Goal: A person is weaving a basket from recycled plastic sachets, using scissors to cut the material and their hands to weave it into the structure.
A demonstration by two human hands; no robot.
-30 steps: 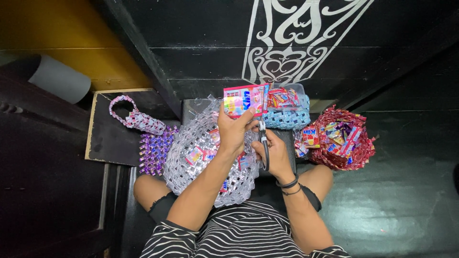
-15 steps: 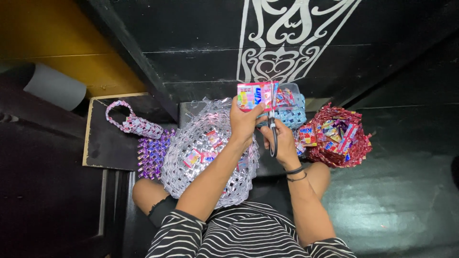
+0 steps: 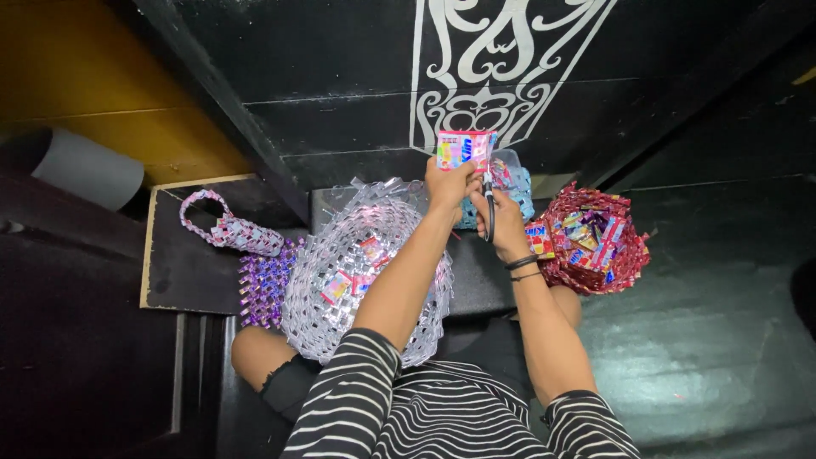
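My left hand (image 3: 448,184) holds up a pink and blue sachet wrapper (image 3: 463,150) by its lower edge. My right hand (image 3: 503,223) grips black-handled scissors (image 3: 489,197) whose blades reach up to the wrapper's right side. Under my left forearm lies a large silver woven basket (image 3: 340,255) with a few loose wrappers inside. Behind the hands stands a small blue woven basket (image 3: 520,185), mostly hidden by them.
A red woven basket (image 3: 633,255) full of wrappers sits at the right. A pink woven handle piece (image 3: 229,228) and a purple woven mat (image 3: 262,285) lie at the left on a dark board. A grey tube (image 3: 85,167) sits far left. Black floor boards with a white ornament lie ahead.
Both hands moved farther forward and up with the wrapper. The scissors rose from below the wrapper to its right edge. The view shifted so my striped shirt shows more.
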